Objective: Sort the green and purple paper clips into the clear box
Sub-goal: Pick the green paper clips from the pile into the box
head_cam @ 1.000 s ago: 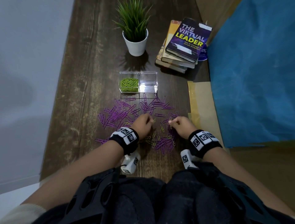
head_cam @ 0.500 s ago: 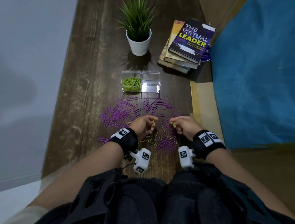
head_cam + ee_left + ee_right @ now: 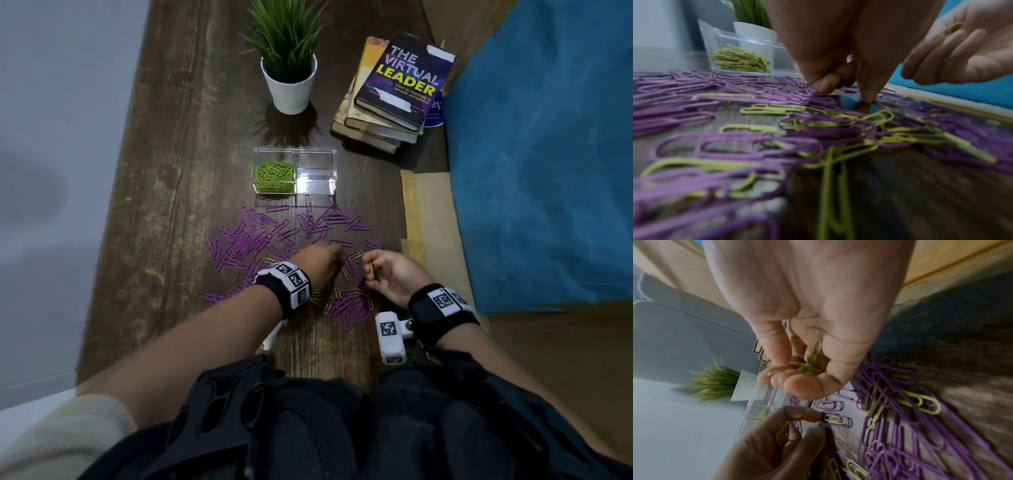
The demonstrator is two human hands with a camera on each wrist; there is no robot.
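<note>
The clear box (image 3: 317,154) stands beyond the pile; its left half holds green paper clips (image 3: 274,175) and its right half (image 3: 317,178) shows none. Purple paper clips (image 3: 255,240) lie scattered on the dark wood table (image 3: 171,205), with a few green ones (image 3: 772,109) mixed in near me. My right hand (image 3: 371,270) is turned palm up, fingers curled round several green clips (image 3: 807,363). My left hand (image 3: 337,260) reaches down into the pile; its index fingertip (image 3: 813,417) touches a green clip (image 3: 833,418), and its curled fingers hold more green clips (image 3: 781,434).
A potted plant (image 3: 289,78) in a white pot stands behind the box. A stack of books (image 3: 394,92) sits at the back right. Brown cardboard (image 3: 431,219) and a blue cloth (image 3: 541,154) border the table's right edge.
My right hand has rolled palm up with its green clips. My left hand has dropped from a raised pinch to the table, fingertip on a green clip.
</note>
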